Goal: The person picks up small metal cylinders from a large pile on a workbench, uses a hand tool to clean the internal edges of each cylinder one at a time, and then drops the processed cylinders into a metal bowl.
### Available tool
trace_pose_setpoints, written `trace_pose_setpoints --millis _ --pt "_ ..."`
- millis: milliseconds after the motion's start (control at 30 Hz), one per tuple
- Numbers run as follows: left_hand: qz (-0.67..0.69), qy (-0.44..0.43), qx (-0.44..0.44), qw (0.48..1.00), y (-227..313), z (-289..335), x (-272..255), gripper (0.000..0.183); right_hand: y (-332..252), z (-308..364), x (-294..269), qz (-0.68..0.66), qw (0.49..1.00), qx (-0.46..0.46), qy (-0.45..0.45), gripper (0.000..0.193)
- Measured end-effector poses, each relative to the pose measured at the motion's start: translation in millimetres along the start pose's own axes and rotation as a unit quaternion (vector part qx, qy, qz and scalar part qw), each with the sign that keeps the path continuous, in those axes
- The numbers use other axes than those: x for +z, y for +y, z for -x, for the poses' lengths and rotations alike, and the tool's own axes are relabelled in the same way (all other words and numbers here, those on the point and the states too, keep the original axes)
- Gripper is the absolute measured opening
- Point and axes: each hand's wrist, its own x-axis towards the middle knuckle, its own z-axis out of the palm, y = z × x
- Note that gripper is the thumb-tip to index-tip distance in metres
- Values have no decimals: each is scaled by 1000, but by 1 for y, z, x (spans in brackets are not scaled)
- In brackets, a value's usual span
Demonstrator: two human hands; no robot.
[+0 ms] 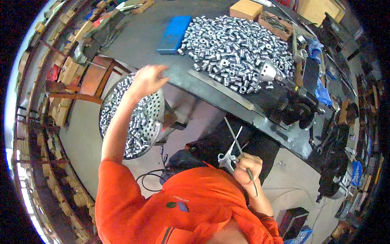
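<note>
The left hand (147,79) hangs with fingers loosely spread, gripping nothing, over the 12 o'clock rim of a round perforated tray (152,116) heaped with small metal sleeves (124,118). The risk sits here: the tray looks tilted on its stand, so a knock from that hand or forearm could send sleeves sliding off onto the floor. The right hand (248,167) is closed around a thin metal rod (240,151) that points toward 11 o'clock, with a small silvery fitting (226,159) just beside it at 9 o'clock; whether the hand also holds that fitting is hard to tell. A loose grip could drop the rod. Further out, at 12 o'clock from the right hand, the dark table (227,91) carries a large pile of shiny sleeves (231,44), a cone-nosed machine (284,91) and a blue box (174,34).
</note>
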Motion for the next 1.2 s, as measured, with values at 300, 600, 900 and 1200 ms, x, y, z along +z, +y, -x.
trace_pose_setpoints --millis 300,600,900,1200 --pt "-69 -30 -253 965 -101 96 85 38 -11 -16 6 -56 997 5 -48 26" --pt "-75 33 -208 975 -91 87 106 36 -8 0 9 -39 997 53 -33 27" --pt "-84 -55 -184 978 -84 82 73 29 -2 2 6 -50 996 69 -36 26" --pt "633 -136 -139 749 76 80 28 33 0 -5 5 -67 991 64 -93 34"
